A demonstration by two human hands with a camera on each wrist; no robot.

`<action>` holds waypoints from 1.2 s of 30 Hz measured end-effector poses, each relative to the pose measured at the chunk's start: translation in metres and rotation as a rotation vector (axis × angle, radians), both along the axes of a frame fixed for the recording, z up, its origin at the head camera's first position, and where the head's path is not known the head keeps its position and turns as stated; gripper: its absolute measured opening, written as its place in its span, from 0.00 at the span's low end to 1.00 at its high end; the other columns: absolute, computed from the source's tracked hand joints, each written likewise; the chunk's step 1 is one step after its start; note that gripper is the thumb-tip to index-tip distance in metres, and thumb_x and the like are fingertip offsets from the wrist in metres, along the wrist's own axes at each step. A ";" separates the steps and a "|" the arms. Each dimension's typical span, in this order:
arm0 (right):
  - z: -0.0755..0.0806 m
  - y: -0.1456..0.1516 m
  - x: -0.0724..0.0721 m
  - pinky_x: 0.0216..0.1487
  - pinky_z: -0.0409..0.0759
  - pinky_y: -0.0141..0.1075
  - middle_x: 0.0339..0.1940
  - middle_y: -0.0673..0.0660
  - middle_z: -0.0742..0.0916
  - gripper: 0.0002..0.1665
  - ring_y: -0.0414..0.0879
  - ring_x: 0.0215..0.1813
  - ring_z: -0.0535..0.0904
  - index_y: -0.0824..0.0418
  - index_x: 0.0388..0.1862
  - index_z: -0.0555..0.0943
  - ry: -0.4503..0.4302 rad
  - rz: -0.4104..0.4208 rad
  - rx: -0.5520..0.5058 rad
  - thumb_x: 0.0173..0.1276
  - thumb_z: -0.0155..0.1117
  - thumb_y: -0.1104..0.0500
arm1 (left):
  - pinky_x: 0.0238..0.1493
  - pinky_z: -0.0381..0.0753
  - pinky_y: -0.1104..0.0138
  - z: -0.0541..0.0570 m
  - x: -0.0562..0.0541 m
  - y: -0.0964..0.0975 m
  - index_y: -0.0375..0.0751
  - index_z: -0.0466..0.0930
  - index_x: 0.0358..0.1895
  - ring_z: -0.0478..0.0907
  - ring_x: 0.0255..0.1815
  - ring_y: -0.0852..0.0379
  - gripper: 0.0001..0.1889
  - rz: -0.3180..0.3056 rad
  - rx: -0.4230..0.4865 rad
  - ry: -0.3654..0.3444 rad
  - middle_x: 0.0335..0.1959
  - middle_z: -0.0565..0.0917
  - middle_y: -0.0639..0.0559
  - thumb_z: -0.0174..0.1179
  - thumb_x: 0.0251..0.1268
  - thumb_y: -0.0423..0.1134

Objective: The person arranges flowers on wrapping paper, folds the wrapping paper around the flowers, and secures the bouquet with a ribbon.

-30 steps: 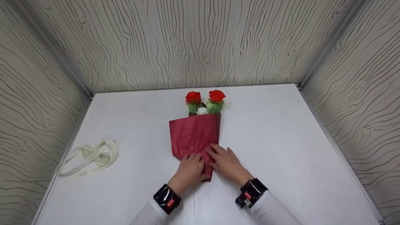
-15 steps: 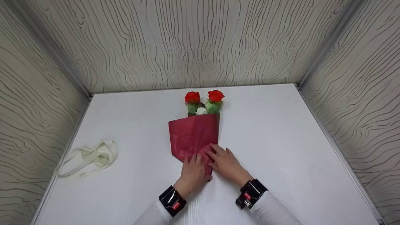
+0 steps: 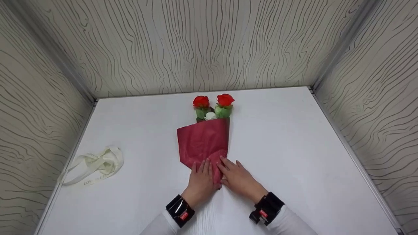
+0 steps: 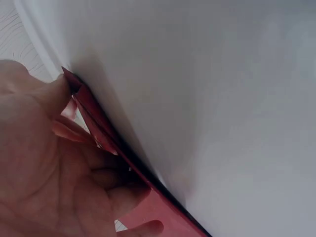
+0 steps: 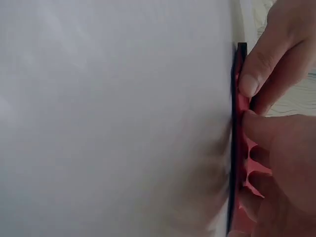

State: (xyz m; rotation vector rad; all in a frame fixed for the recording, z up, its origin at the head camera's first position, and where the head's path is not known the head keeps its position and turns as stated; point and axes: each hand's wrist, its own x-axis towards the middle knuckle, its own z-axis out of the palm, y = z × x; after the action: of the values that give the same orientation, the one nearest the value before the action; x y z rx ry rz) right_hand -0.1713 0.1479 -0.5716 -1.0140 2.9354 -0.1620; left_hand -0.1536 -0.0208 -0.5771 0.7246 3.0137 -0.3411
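A bouquet wrapped in dark red paper [image 3: 202,140] lies on the white table in the head view. Two red roses [image 3: 225,100] and a white flower [image 3: 210,116] show above its top edge, while the stems are hidden inside. My left hand [image 3: 200,182] presses on the narrow lower part of the wrap, its thumb [image 4: 52,96] at the bottom end in the left wrist view. On the right side my right hand [image 3: 241,181] lies with outstretched fingers on the folded paper, its thumb [image 5: 256,126] against the wrap's edge in the right wrist view.
A loose heap of cream printed ribbon [image 3: 109,160] lies at the table's left side. Wood-grain patterned panels [image 3: 202,45] enclose the white table [image 3: 287,137] at the back and both sides.
My left hand has shifted right and turned upright on the lower wrap. My right hand has slid a little down along the paper toward me. The bouquet stays almost in place.
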 end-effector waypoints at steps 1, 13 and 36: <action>0.002 0.000 0.003 0.56 0.65 0.47 0.65 0.60 0.65 0.33 0.52 0.61 0.65 0.61 0.63 0.66 -0.011 0.014 -0.009 0.61 0.58 0.48 | 0.58 0.57 0.48 0.000 0.000 0.000 0.35 0.61 0.63 0.59 0.63 0.48 0.43 0.001 -0.008 0.000 0.63 0.62 0.41 0.38 0.57 0.69; 0.005 0.003 0.023 0.56 0.67 0.39 0.60 0.57 0.69 0.23 0.46 0.61 0.65 0.62 0.59 0.69 -0.037 0.159 -0.040 0.63 0.54 0.62 | 0.58 0.58 0.50 0.004 -0.002 -0.001 0.36 0.62 0.63 0.60 0.63 0.49 0.42 0.024 -0.008 -0.007 0.64 0.63 0.42 0.39 0.56 0.68; 0.000 0.004 -0.055 0.60 0.61 0.42 0.59 0.63 0.69 0.27 0.54 0.62 0.62 0.70 0.60 0.63 0.024 -0.035 0.026 0.61 0.47 0.66 | 0.56 0.61 0.49 0.010 -0.007 -0.003 0.37 0.65 0.61 0.64 0.60 0.46 0.43 0.010 0.061 -0.013 0.61 0.67 0.42 0.46 0.51 0.70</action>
State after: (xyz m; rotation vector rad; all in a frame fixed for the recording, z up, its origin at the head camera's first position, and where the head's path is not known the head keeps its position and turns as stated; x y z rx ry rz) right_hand -0.2265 0.1520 -0.5721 -0.9681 2.9700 -0.1128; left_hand -0.1606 -0.0242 -0.5670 0.7127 3.0264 -0.2438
